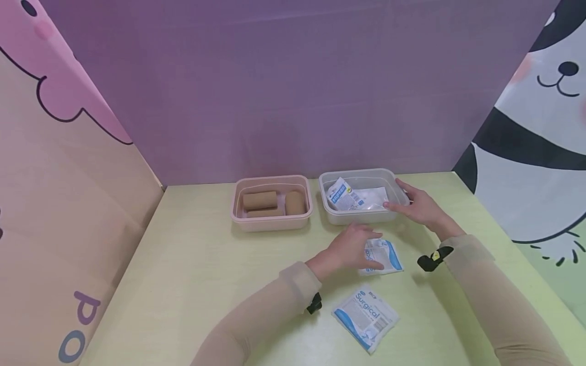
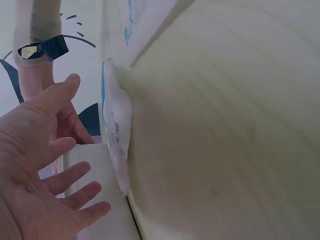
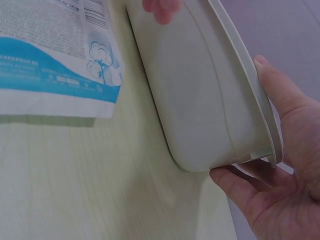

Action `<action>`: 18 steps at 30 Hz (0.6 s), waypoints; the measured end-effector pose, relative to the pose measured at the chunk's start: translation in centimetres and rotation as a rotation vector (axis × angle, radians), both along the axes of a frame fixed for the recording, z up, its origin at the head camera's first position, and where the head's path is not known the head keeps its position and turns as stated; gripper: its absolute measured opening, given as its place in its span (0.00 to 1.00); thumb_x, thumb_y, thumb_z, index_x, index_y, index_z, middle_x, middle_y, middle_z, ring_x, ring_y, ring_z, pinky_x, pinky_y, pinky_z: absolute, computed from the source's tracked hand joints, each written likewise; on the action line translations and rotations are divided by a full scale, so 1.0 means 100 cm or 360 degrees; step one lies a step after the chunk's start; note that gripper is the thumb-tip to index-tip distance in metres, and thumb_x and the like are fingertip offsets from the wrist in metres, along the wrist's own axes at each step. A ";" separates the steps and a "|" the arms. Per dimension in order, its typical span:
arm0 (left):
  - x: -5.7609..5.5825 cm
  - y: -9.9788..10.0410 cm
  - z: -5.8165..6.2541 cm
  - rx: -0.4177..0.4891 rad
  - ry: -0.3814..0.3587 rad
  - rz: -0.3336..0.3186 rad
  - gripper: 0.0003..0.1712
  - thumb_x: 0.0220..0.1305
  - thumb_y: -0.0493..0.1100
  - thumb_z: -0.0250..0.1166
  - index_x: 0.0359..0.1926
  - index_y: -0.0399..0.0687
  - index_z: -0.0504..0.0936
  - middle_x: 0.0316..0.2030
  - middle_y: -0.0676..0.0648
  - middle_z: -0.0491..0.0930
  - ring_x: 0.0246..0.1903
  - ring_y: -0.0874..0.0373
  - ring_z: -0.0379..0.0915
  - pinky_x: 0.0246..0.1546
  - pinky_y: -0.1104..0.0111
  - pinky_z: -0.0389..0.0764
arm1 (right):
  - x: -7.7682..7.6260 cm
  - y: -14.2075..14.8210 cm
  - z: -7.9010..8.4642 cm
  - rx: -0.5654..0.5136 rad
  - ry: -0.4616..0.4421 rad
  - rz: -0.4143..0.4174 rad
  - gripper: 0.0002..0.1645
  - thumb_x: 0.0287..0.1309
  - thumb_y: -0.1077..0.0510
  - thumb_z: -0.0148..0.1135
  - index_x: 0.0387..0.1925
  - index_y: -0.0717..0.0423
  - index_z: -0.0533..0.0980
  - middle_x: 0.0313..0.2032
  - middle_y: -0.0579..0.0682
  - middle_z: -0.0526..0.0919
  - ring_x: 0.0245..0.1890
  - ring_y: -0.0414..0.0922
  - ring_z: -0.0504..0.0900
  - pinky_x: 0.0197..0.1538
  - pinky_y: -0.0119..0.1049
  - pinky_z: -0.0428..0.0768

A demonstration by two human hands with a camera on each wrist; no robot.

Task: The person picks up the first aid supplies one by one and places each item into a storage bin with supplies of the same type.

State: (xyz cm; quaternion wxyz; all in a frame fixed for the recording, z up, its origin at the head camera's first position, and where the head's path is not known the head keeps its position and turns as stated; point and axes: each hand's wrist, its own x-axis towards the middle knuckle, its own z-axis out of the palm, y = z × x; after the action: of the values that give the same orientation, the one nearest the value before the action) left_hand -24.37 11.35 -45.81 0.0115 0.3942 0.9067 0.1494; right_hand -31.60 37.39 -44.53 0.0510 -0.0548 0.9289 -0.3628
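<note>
My right hand (image 1: pixel 423 207) grips the right end of a light grey plastic bin (image 1: pixel 361 218), thumb at the rim, fingers (image 3: pixel 237 187) against its end wall. White-and-blue packets (image 1: pixel 343 194) lie inside that bin. Just in front of it, my left hand (image 1: pixel 349 249) hovers over a packet (image 1: pixel 388 255) with fingers spread, partly hiding it in the head view. In the left wrist view the fingers (image 2: pixel 75 177) stand apart with nothing between them. Nearer me, another packet marked "Surgical" (image 1: pixel 366 317) lies flat on the table.
A pink plastic bin (image 1: pixel 272 223) holding several brown rolls (image 1: pixel 259 200) stands left of the grey one. Both sit on the pale wooden table (image 1: pixel 192 284) near the purple back panel (image 1: pixel 256 91). Printed panels flank the table, a panda (image 1: pixel 540 137) on the right one.
</note>
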 end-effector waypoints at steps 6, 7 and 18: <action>-0.002 0.003 -0.009 -0.0074 -0.0015 0.0041 0.47 0.58 0.71 0.76 0.75 0.59 0.77 0.75 0.51 0.74 0.76 0.55 0.67 0.77 0.66 0.66 | -0.001 0.000 0.000 -0.0003 0.0009 0.0008 0.64 0.69 0.37 0.69 0.86 0.55 0.40 0.77 0.76 0.62 0.73 0.71 0.68 0.70 0.69 0.71; -0.002 0.003 -0.010 -0.0083 -0.0018 0.0039 0.48 0.58 0.71 0.76 0.75 0.59 0.76 0.75 0.50 0.74 0.76 0.55 0.67 0.78 0.66 0.66 | -0.001 0.001 0.000 -0.0006 0.0012 0.0007 0.64 0.69 0.37 0.69 0.86 0.55 0.40 0.77 0.76 0.62 0.73 0.70 0.68 0.70 0.69 0.72; 0.001 0.007 -0.015 -0.0163 -0.0073 0.0062 0.49 0.56 0.70 0.77 0.76 0.62 0.75 0.78 0.50 0.71 0.77 0.53 0.66 0.77 0.64 0.67 | -0.001 0.002 0.000 -0.0002 -0.0006 0.0008 0.65 0.69 0.37 0.69 0.86 0.55 0.39 0.77 0.76 0.60 0.74 0.71 0.67 0.71 0.70 0.71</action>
State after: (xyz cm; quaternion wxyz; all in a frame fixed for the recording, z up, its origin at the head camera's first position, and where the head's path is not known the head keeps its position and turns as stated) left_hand -24.30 12.03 -47.33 0.0495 0.3719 0.9202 0.1121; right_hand -31.68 37.56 -44.53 0.0537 -0.0564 0.9284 -0.3634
